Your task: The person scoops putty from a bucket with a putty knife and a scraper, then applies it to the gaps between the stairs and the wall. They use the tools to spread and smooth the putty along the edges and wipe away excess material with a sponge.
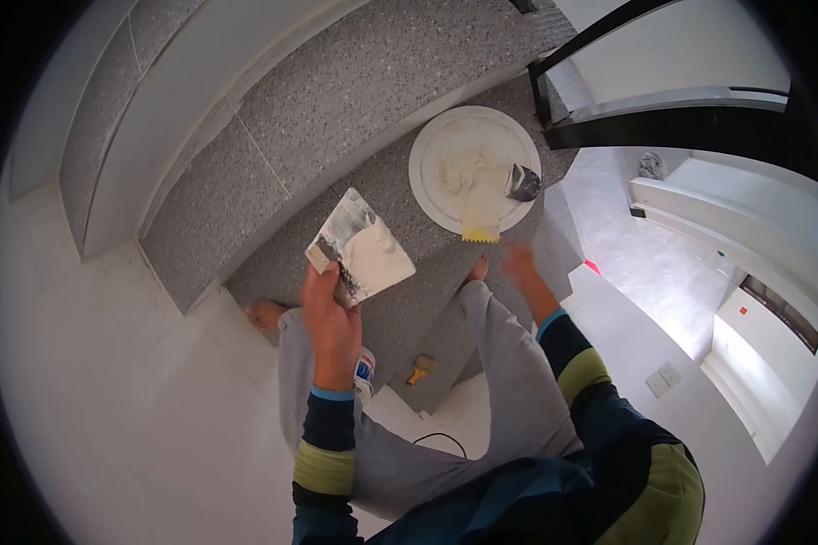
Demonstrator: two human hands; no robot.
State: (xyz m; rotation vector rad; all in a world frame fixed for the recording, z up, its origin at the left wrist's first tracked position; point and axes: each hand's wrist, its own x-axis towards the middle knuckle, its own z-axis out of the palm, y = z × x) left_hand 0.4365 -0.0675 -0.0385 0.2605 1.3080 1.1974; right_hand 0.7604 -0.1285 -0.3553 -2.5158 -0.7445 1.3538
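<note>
My left hand [331, 313] is closed around the handle of a wide, flat putty knife [344, 221], and a heap of white putty [373, 256] lies on its blade. My right hand [518, 263] is smeared by motion, so its fingers cannot be made out; it is just below a round white lid [421, 186] on the speckled step. Wet putty [471, 174] is spread over the middle of that lid. A yellow notched spreader [482, 222] lies across its lower rim, teeth outward. On the lid's right side rests a dark, putty-streaked piece [523, 183].
Speckled grey stairs [314, 118] rise at the upper left. A brush [421, 369] with a yellow handle lies between my legs, near a white tub [364, 371] partly hidden by my left arm. A black railing [682, 127] and a drop to a lower floor are at right.
</note>
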